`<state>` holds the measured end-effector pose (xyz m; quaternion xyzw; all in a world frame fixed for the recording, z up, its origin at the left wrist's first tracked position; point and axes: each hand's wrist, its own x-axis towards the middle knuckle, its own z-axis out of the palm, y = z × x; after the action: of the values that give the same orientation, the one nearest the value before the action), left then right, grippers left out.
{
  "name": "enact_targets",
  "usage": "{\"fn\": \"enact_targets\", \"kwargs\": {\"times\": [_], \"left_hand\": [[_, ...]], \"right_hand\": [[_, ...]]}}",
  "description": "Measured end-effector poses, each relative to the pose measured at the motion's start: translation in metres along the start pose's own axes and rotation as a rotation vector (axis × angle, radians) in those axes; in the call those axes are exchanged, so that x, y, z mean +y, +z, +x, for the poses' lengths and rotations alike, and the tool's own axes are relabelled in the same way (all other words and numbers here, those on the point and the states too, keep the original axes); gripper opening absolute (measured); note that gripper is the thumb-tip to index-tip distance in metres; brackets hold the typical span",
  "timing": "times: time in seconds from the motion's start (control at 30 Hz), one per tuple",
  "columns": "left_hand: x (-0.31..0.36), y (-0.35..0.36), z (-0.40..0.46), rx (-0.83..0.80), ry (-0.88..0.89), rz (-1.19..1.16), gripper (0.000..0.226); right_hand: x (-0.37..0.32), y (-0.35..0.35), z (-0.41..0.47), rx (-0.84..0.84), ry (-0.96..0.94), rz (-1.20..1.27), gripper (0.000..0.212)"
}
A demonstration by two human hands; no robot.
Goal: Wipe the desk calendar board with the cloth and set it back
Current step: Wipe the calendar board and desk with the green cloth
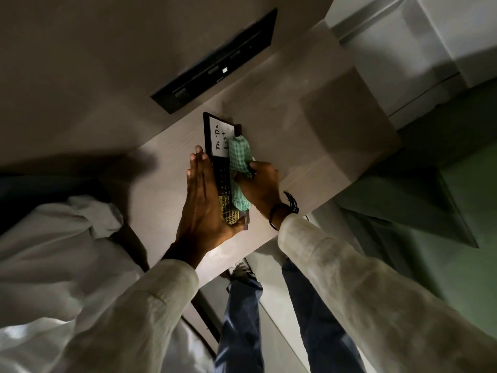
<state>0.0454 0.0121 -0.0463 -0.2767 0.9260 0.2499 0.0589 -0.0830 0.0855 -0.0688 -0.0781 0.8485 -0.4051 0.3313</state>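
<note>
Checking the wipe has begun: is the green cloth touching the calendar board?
Touching. The head view shows the green cloth, held by the right hand, pressed onto the calendar board.

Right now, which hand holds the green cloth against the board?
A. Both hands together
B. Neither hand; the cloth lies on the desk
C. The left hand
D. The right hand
D: the right hand grips the cloth on the board, while the left hand lies flat along the board's edge.

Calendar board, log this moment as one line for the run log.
step: wiping | left hand: steadying calendar board edge | right hand: green cloth on board face | board: on desk
</note>
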Motion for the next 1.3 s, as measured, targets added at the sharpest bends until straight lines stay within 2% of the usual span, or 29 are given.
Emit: {"fn": "enact_targets", "kwargs": {"times": [0.2,0.33,0.5,0.67,0.8,1.0,1.13,1.3], "left_hand": [[-0.002,-0.001,-0.001,0.005,0.008,-0.014,0.142],[-0.001,0.0,0.0,0.004,0.005,-0.013,0.144],[-0.003,0.0,-0.001,0.008,0.011,-0.019,0.145],[0.0,-0.002,0.0,0.007,0.007,-0.009,0.144],[-0.002,-0.001,0.0,-0.012,0.0,-0.015,0.146],[-0.001,0.002,0.0,-0.003,-0.017,-0.018,0.148],[-0.004,0.004,-0.001,0.011,-0.018,-0.025,0.146],[-0.002,0.002,0.0,0.01,-0.029,-0.021,0.146]], "right_hand": [[-0.011,0.006,-0.008,0.021,-0.079,0.072,0.011],[-0.002,0.0,-0.001,0.038,-0.011,0.009,0.013],[-0.01,0.006,-0.006,0.008,-0.064,0.057,0.015],[-0.004,0.002,0.0,0.034,0.006,0.0,0.01],[-0.01,0.007,-0.002,0.031,-0.048,0.02,0.012],[-0.008,0.004,0.008,0.011,0.051,-0.061,0.012],[-0.012,0.003,0.007,-0.035,0.08,0.03,0.01],[-0.014,0.004,0.008,-0.016,0.16,-0.035,0.008]]}}
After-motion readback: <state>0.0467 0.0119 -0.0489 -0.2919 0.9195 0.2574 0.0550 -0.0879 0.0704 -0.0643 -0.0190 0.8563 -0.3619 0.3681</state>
